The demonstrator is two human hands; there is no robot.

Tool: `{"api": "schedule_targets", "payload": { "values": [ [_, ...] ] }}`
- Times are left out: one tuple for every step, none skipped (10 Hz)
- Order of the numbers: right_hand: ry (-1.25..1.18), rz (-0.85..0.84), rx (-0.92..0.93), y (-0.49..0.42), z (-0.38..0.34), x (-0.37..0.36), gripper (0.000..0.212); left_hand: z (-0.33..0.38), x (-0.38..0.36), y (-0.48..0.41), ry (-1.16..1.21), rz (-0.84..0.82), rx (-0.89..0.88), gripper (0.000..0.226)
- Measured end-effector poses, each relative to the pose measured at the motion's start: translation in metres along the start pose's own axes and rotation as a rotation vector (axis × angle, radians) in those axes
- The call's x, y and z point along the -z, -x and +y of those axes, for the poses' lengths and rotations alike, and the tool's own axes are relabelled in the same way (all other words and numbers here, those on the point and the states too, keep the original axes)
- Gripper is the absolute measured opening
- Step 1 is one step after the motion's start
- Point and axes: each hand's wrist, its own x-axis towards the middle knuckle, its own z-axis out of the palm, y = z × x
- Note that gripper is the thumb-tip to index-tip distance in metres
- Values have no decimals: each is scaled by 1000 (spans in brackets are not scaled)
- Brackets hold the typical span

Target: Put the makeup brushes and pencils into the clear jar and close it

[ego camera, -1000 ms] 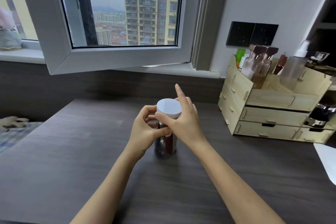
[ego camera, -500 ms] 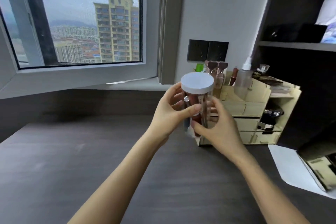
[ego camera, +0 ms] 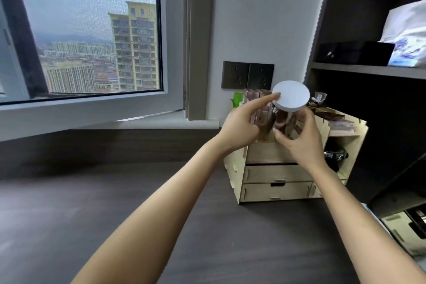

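I hold the clear jar [ego camera: 284, 121] up in the air with both hands, in front of the wooden organizer. A round white lid [ego camera: 291, 96] sits on top of it. Brown brush handles and pencils show blurred through its wall. My left hand [ego camera: 242, 126] grips the jar's left side, its index finger stretched up to the lid's edge. My right hand [ego camera: 302, 139] wraps the jar's lower right side from below.
A pale wooden drawer organizer [ego camera: 276, 175] stands on the dark desk [ego camera: 115, 203] against the wall, with bottles in its top. Two black wall sockets [ego camera: 247, 75] are behind it. Dark shelves [ego camera: 368, 69] rise at the right. An open window frame [ego camera: 92, 108] juts over the desk's left.
The jar has been lifted off the desk and carried up and to the right, toward the organizer. My right hand went from the lid down to the jar's lower body.
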Motion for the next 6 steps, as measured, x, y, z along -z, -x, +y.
{"api": "schedule_targets", "payload": {
  "values": [
    [63, -67, -15, -4, 9, -2, 72, -10, -3, -13, -292, -28, -1, 87],
    [179, -121, -40, -9, 12, -6, 69, -17, -8, -29, -566, -42, 67, 79],
    [270, -115, -80, -13, 14, -9, 57, -16, -17, -43, -724, -28, 144, 72],
    [471, -58, -81, -11, 20, -10, 53, -9, -27, -56, -743, -61, 226, 66],
    [526, -73, -118, -14, 25, -12, 56, -6, -34, -66, -727, -106, 300, 64],
    [567, -61, -173, -13, 21, -13, 71, -4, -33, -67, -667, -74, 320, 65]
  ]
}}
